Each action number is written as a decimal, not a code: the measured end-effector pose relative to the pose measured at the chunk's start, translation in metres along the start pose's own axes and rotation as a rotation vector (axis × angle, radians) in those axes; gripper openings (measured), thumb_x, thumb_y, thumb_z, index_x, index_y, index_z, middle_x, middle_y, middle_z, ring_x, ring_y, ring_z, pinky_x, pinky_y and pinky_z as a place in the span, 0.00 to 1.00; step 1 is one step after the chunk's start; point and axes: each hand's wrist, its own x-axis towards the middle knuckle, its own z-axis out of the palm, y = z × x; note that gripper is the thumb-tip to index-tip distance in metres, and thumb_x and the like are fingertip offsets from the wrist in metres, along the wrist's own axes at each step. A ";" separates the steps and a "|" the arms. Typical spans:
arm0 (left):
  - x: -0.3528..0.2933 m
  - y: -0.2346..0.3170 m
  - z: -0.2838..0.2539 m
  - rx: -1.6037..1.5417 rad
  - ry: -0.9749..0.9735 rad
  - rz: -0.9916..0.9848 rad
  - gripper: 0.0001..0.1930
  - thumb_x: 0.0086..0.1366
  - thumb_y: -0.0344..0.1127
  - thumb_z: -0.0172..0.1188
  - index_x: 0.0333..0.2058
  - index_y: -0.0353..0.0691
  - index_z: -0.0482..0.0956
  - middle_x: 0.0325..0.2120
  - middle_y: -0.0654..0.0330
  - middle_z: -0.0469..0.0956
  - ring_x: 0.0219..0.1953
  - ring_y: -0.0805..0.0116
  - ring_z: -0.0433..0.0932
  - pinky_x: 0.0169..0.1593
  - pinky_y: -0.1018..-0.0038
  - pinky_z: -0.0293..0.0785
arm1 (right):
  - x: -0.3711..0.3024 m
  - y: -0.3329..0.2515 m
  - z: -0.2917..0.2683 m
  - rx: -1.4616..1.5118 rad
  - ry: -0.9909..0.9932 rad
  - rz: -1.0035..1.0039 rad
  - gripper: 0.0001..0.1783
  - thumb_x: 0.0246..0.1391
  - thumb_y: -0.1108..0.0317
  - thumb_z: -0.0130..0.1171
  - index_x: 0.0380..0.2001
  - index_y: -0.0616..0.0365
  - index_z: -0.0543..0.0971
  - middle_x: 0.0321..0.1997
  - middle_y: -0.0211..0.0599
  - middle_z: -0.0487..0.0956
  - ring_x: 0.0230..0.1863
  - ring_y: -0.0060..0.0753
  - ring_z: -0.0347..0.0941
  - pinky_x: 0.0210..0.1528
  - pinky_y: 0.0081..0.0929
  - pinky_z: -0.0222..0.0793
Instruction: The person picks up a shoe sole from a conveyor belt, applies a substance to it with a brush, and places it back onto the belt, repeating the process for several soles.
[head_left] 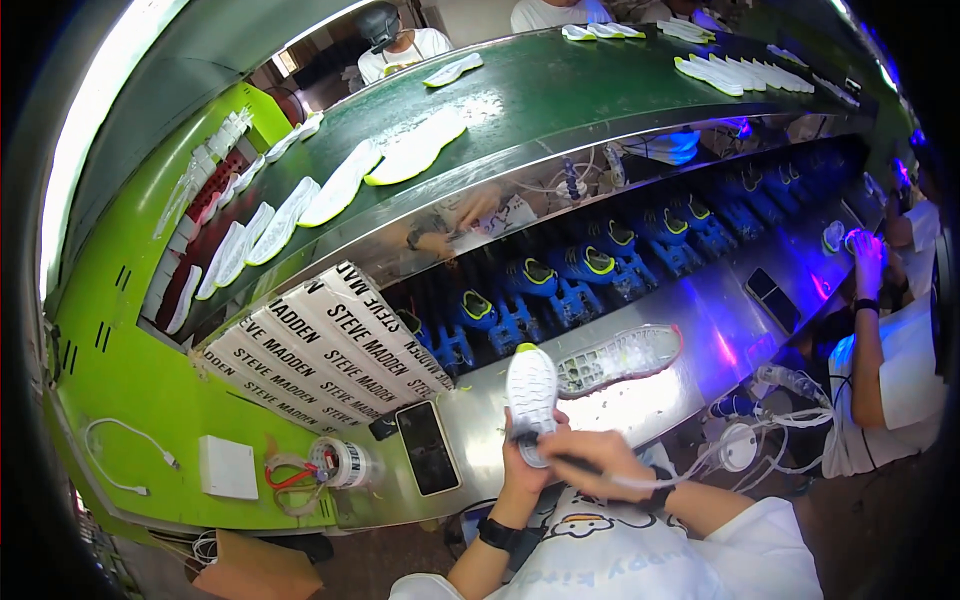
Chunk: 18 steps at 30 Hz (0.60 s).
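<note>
My left hand [522, 474] is wrapped round a white shoe sole [533, 385] with a yellow-green tip, holding it up over the bench's front edge. My right hand [608, 460] grips a dark-handled brush [578, 463]. Its dark head lies against the lower part of the sole, though blur hides the exact contact. Another shoe sole [620, 360], whitish grey with an open grid and a pinkish end, lies on the metal bench [490, 410] just beyond my hands.
A white printed box [320, 345], phone [427, 448], tape roll [345, 462] and red-handled tool [295, 473] stand left. Blue shoes [535, 278] line the lower shelf. White soles [415, 148] lie on the green belt [540, 85]. White hoses [745, 440] and a co-worker's hand [866, 250] are right.
</note>
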 end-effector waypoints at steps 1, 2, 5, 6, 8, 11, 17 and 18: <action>0.003 0.002 0.003 -0.117 0.077 0.066 0.30 0.62 0.57 0.51 0.53 0.38 0.64 0.39 0.54 0.68 0.39 0.63 0.67 0.43 0.68 0.71 | -0.002 -0.004 0.000 0.021 -0.144 -0.010 0.12 0.47 0.73 0.62 0.37 0.60 0.79 0.37 0.40 0.81 0.37 0.29 0.78 0.44 0.24 0.71; 0.001 0.005 0.010 -0.066 -0.003 0.050 0.31 0.62 0.58 0.51 0.54 0.38 0.63 0.40 0.53 0.68 0.40 0.62 0.68 0.43 0.68 0.70 | 0.001 -0.011 -0.005 0.165 -0.198 0.116 0.13 0.46 0.73 0.61 0.38 0.59 0.80 0.37 0.39 0.81 0.38 0.30 0.78 0.45 0.23 0.72; 0.001 0.019 0.005 0.142 -0.053 0.092 0.34 0.62 0.58 0.50 0.57 0.39 0.61 0.42 0.49 0.70 0.41 0.57 0.71 0.45 0.63 0.72 | 0.018 0.002 -0.015 0.101 -0.054 -0.017 0.13 0.47 0.73 0.59 0.39 0.58 0.81 0.35 0.37 0.82 0.36 0.27 0.78 0.42 0.22 0.72; -0.001 0.026 0.002 0.141 -0.054 0.088 0.34 0.62 0.58 0.50 0.57 0.39 0.61 0.42 0.49 0.70 0.41 0.57 0.71 0.45 0.63 0.72 | 0.015 0.000 -0.019 0.098 -0.052 -0.016 0.13 0.47 0.73 0.59 0.39 0.58 0.81 0.35 0.37 0.82 0.36 0.27 0.78 0.42 0.22 0.72; -0.001 0.041 0.004 0.406 -0.054 -0.137 0.34 0.63 0.57 0.50 0.58 0.37 0.60 0.47 0.43 0.71 0.44 0.51 0.74 0.47 0.60 0.73 | 0.016 -0.002 -0.030 0.119 -0.425 0.053 0.13 0.47 0.73 0.59 0.38 0.57 0.81 0.33 0.38 0.82 0.35 0.27 0.78 0.42 0.22 0.73; 0.016 0.046 0.028 0.724 -0.008 -0.253 0.25 0.64 0.45 0.52 0.52 0.31 0.68 0.45 0.46 0.75 0.42 0.58 0.78 0.45 0.67 0.75 | 0.024 -0.010 -0.041 0.165 -0.381 0.129 0.13 0.45 0.74 0.59 0.37 0.57 0.81 0.33 0.37 0.82 0.35 0.30 0.78 0.40 0.24 0.72; 0.039 0.036 0.065 1.326 0.197 -0.683 0.14 0.62 0.35 0.58 0.40 0.27 0.78 0.33 0.56 0.80 0.32 0.74 0.78 0.36 0.79 0.76 | 0.022 -0.018 -0.054 -0.257 -0.489 -0.171 0.14 0.39 0.72 0.61 0.34 0.54 0.82 0.36 0.31 0.81 0.39 0.35 0.75 0.43 0.30 0.69; 0.041 0.036 0.064 1.195 0.202 -0.720 0.14 0.62 0.35 0.59 0.40 0.28 0.78 0.31 0.58 0.80 0.29 0.77 0.77 0.35 0.80 0.76 | 0.022 -0.020 -0.057 -0.273 -0.392 -0.243 0.13 0.38 0.72 0.61 0.33 0.54 0.82 0.34 0.31 0.81 0.39 0.34 0.73 0.41 0.30 0.69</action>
